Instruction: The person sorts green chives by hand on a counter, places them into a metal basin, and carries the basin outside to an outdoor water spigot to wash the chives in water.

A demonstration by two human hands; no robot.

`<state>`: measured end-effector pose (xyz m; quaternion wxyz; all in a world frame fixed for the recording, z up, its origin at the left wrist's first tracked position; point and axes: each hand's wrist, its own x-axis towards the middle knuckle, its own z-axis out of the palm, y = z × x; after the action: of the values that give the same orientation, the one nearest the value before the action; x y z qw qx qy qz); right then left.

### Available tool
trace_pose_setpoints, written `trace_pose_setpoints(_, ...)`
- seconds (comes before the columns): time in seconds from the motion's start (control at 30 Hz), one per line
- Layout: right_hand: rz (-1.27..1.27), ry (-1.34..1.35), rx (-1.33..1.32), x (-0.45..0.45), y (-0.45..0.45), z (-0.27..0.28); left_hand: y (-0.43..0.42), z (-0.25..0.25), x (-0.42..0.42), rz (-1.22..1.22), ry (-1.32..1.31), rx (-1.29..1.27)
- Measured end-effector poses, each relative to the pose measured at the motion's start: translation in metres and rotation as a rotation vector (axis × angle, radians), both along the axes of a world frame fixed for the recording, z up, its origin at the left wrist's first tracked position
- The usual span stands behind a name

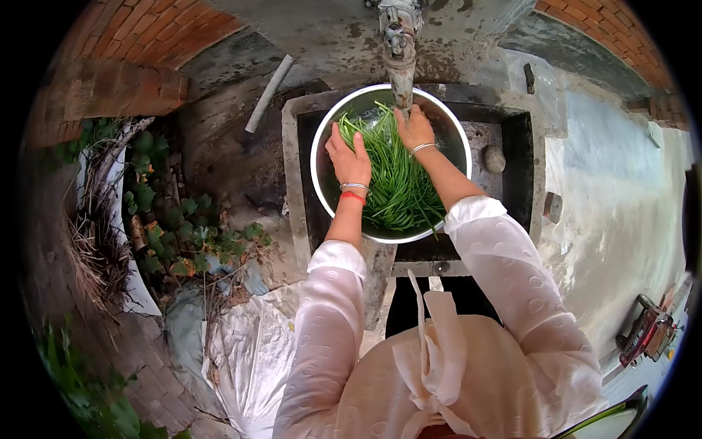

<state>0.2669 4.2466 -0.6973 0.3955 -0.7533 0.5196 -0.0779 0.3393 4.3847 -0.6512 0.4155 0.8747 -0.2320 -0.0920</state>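
A large steel bowl (pixel 319 182) with a bright rim holds a heap of long, thin green chives (pixel 401 192). Water shows among the stalks near the bowl's far side, beneath the tap (pixel 401 62). At the left side of the bowl, my left hand (pixel 349 158) is curled on the chives, thumb apart from the fingers with stalks between them. My right hand (pixel 415 129) is close under the tap's mouth, fingers bent round the upper end of the chives; its fingertips are partly hidden.
The bowl sits in a rough concrete sink (pixel 294 197), with a round stone (pixel 493 159) on its right. A pale pipe (pixel 269 94) leans at the left. Leafy plants (pixel 183 234), plastic sheeting (pixel 256 351) and dry twigs (pixel 88 241) lie left of the sink.
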Motion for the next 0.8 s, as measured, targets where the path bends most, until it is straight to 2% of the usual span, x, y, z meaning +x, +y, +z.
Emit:
trace_pose_setpoints(0.03,-0.053,-0.099,0.073,0.010,-0.004,-0.003,-0.008,-0.007,0.000,-0.006,0.055,-0.103)
trace_pose_setpoints(0.13,0.013,-0.209,0.311,0.047,0.027,-0.026,-0.026,-0.031,0.021,0.119,0.596,-0.262)
trace_pose_setpoints(0.17,0.079,-0.313,0.208,0.051,0.047,-0.018,-0.029,-0.036,0.026,0.161,0.780,-0.308)
trace_pose_setpoints(0.2,0.128,-0.371,0.266,0.051,0.059,-0.012,-0.025,-0.038,0.038,0.167,1.032,-0.413)
trace_pose_setpoints(0.23,0.155,-0.379,0.268,0.040,0.074,0.018,-0.017,-0.037,0.045,0.175,1.287,-0.511)
trace_pose_setpoints(0.3,0.208,-0.369,0.065,0.027,0.106,0.067,-0.014,0.001,0.020,0.122,1.332,-0.691)
trace_pose_setpoints(0.33,0.175,-0.345,0.103,0.026,0.101,0.082,-0.011,0.029,0.000,0.095,1.356,-0.776)
trace_pose_setpoints(0.37,0.141,-0.320,0.141,0.025,0.096,0.097,-0.006,0.026,-0.003,-0.025,1.261,-0.764)
trace_pose_setpoints(0.4,0.065,-0.327,0.215,0.032,0.075,0.078,-0.001,0.025,-0.005,-0.133,1.158,-0.758)
trace_pose_setpoints(0.43,-0.003,-0.333,0.285,0.034,0.056,0.059,-0.003,0.030,-0.009,-0.135,1.129,-0.740)
trace_pose_setpoints(0.47,0.079,-0.368,0.298,0.029,0.047,0.047,-0.003,0.040,-0.015,-0.133,1.101,-0.723)
trace_pose_setpoints(0.53,0.192,-0.373,0.251,0.019,0.088,0.076,-0.004,0.038,-0.010,-0.098,1.090,-0.748)
trace_pose_setpoints(0.57,0.204,-0.366,0.227,0.018,0.093,0.082,0.001,0.036,0.002,0.034,1.251,-0.773)
trace_pose_setpoints(0.63,0.175,-0.343,0.181,0.016,0.094,0.079,0.010,0.046,0.006,-0.021,1.419,-0.791)
trace_pose_setpoints(0.67,0.134,-0.330,0.166,0.019,0.090,0.075,0.005,0.046,-0.002,0.009,1.401,-0.774)
trace_pose_setpoints(0.7,0.090,-0.319,0.152,0.023,0.085,0.067,0.007,0.031,-0.010,-0.070,1.286,-0.775)
trace_pose_setpoints(0.77,0.057,-0.371,0.100,0.022,0.058,0.044,0.006,0.037,-0.027,-0.112,1.151,-0.737)
trace_pose_setpoints(0.8,0.057,-0.371,0.129,0.021,0.068,0.049,0.004,0.036,-0.027,-0.064,1.210,-0.754)
